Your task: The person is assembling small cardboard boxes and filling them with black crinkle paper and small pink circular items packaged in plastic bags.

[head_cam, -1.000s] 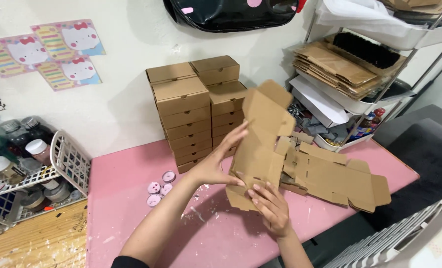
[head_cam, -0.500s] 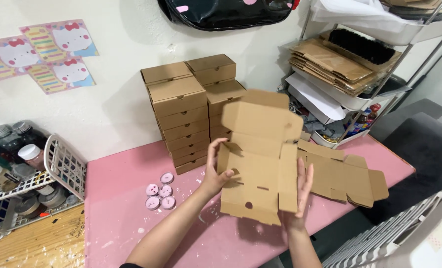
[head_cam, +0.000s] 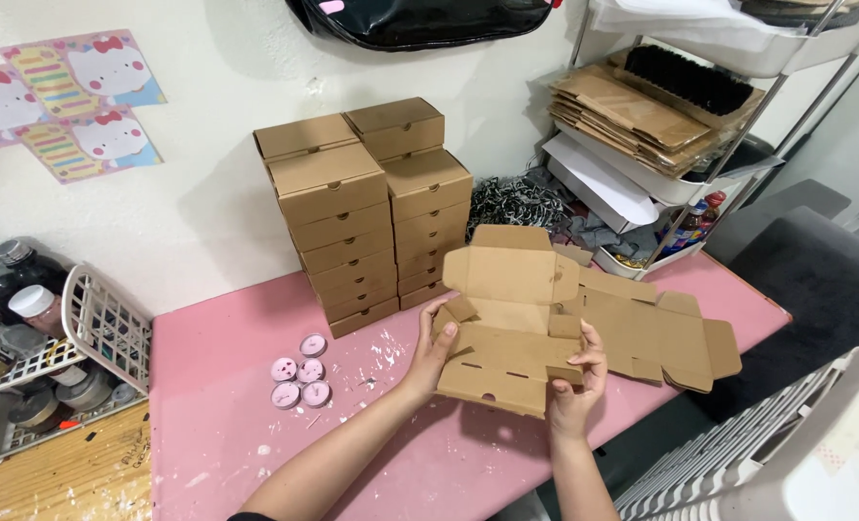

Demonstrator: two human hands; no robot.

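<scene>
Half-folded brown cardboard box [head_cam: 506, 328] sits over the pink table [head_cam: 207, 425], lid flap up at 12 o'clock. Left hand [head_cam: 436, 347] grips its 9 o'clock wall, right hand [head_cam: 576, 381] pinches the 3 o'clock corner. Flat blanks [head_cam: 661, 333] lie at 3 o'clock, stacked boxes [head_cam: 362, 212] at 11.

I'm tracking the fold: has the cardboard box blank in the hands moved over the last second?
Yes. The cardboard box blank has come down from upright and tilted to lying low over the pink table, beside the stacked boxes.
</scene>
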